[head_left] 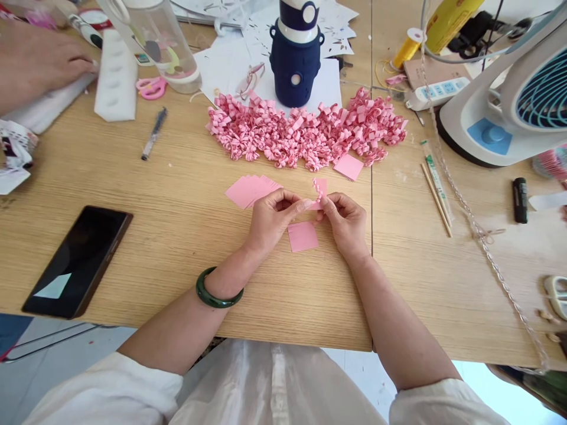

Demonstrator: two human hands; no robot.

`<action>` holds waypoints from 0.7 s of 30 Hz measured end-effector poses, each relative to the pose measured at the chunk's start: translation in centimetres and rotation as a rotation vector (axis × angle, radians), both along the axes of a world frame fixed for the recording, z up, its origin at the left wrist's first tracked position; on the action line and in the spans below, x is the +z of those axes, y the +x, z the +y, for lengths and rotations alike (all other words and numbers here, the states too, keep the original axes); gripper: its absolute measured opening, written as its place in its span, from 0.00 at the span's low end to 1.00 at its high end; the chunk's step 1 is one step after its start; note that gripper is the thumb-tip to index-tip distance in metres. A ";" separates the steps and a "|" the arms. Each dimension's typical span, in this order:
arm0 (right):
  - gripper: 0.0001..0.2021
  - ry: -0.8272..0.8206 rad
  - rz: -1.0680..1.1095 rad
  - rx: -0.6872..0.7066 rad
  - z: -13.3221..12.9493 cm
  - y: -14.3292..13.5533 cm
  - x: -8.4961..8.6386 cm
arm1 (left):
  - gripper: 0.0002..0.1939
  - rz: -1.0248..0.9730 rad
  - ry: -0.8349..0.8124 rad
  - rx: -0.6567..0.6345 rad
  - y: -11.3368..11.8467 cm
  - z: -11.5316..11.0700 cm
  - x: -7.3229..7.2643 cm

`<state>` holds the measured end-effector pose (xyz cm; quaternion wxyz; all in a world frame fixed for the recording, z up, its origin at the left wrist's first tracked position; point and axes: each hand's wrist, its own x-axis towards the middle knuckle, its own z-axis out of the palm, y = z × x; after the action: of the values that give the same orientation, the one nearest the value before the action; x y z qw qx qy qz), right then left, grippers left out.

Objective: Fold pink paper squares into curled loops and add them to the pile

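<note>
**Pink paper pinched between two hands at the table's middle**

From my remote station I look down on a wooden table, its near side giving both forearms room. The fan stands off to the right, out of the elbows' way. Beyond the hands I see a long heap of curled pink paper pieces, lying in front of a navy bottle; I judge it sits there to free the working spot.

The left hand has thumb and forefinger closed on one side of the small pink paper piece, and the right hand grips its other side near a curled strip, presumably to steady it. I cannot tell exactly how the remaining fingers bear on it. The piece is held just above the table.

A fanned stack of pink squares lies beside the left hand, likely spread for easy picking. One pink square rests just below the fingertips.
</note>
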<state>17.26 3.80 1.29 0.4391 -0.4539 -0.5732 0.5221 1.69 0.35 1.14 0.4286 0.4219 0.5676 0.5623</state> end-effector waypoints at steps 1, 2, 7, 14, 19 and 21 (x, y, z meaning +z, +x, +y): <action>0.18 -0.004 0.002 -0.006 0.0 0.0 0.0 | 0.17 0.008 0.007 0.000 0.0 0.0 0.1; 0.18 -0.010 0.006 -0.012 0.0 0.0 0.0 | 0.17 0.019 0.019 0.008 0.0 -0.1 0.1; 0.17 -0.034 0.024 -0.028 0.0 0.0 -0.2 | 0.21 0.012 0.104 0.046 0.0 -0.3 0.5; 0.16 -0.020 0.059 -0.027 0.0 0.1 -0.2 | 0.09 0.083 0.147 -0.043 0.2 -0.4 0.8; 0.17 -0.031 0.048 -0.029 0.0 0.1 -0.2 | 0.07 0.151 0.155 -0.043 0.0 -0.4 0.6; 0.16 -0.029 0.056 -0.021 0.0 0.1 -0.2 | 0.06 0.136 0.145 -0.041 -0.1 -0.4 0.5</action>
<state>17.32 3.83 1.07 0.4538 -0.4512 -0.5482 0.5384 1.64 -0.05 1.61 0.3686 0.5005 0.5445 0.5632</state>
